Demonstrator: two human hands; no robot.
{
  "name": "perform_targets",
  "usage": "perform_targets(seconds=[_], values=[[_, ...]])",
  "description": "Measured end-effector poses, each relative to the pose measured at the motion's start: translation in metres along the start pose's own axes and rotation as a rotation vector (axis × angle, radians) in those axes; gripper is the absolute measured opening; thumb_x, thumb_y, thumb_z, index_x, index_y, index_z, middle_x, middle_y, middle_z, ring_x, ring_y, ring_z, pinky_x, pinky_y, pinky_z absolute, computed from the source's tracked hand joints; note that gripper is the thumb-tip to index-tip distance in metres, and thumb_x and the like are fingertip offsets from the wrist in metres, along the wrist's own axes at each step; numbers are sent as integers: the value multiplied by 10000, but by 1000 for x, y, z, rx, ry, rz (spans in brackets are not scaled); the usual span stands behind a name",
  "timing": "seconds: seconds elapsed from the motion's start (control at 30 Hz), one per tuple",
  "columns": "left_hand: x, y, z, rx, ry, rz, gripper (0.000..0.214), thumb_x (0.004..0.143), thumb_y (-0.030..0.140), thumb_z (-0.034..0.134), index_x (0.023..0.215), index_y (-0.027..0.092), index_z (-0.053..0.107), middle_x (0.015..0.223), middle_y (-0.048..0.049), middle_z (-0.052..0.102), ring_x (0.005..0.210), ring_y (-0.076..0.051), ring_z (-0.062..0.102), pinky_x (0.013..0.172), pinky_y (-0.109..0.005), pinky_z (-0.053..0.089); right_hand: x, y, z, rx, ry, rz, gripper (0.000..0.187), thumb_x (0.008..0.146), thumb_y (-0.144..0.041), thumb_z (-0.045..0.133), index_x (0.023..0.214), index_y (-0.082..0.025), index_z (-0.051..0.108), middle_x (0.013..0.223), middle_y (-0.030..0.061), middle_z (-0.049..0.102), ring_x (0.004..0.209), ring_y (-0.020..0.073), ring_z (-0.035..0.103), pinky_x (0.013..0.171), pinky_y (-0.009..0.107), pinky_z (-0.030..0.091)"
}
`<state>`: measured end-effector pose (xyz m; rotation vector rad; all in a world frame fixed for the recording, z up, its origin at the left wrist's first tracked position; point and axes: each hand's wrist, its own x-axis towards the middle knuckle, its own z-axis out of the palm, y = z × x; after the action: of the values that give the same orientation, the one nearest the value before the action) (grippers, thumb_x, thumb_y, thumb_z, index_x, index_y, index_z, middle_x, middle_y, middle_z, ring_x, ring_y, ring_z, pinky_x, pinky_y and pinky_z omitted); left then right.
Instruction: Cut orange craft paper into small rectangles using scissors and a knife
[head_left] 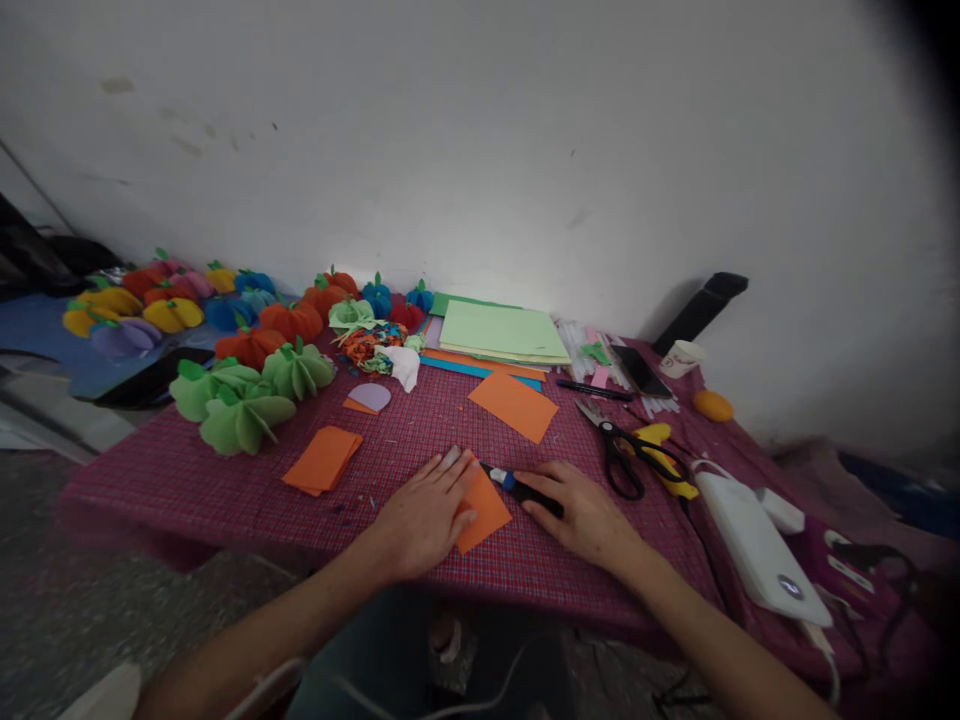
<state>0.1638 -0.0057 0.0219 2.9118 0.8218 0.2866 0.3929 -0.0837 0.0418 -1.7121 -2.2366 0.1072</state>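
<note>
My left hand lies flat with fingers stretched out, pressing a folded-looking orange piece of paper onto the cloth. My right hand is closed around the black handle of a utility knife with a blue collar. The knife's tip points left and meets the paper's upper right edge beside my left fingertips; whether the blade is inside a fold cannot be made out. A larger orange sheet lies just beyond. A small stack of orange pieces is left of my left hand.
Green paper pumpkins and other colourful ones stand at the left. Coloured sheets are stacked against the wall beside paper scraps. On the right are scissors, a phone, a paper cup and a white power bank with cables.
</note>
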Motion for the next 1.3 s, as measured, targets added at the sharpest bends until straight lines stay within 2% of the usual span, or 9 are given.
perform_targets(seconds=[0.5,1.0,1.3], values=[[0,0,-2,-25,0,11,535,885,400,227,1365,173,162,1424,-50,212,1310,-174,138,1056,-332,137,10,-9,-2,-40,-4,-9,339,822,-312,469,1146,-234,534,956,79,557,880,191,518,763,333,446],[-1,-1,1,-20,17,19,533,885,400,230,1358,160,188,1422,-59,214,1313,-179,123,1059,-336,140,2,0,-1,-25,29,11,335,821,-303,465,1141,-239,542,982,79,565,882,189,528,774,340,448],[-1,-1,-1,-21,17,33,523,886,389,233,1362,179,176,1423,-52,215,1313,-178,126,1056,-341,144,10,-9,0,-55,25,8,335,818,-319,475,1135,-237,545,940,76,568,871,193,526,758,333,448]])
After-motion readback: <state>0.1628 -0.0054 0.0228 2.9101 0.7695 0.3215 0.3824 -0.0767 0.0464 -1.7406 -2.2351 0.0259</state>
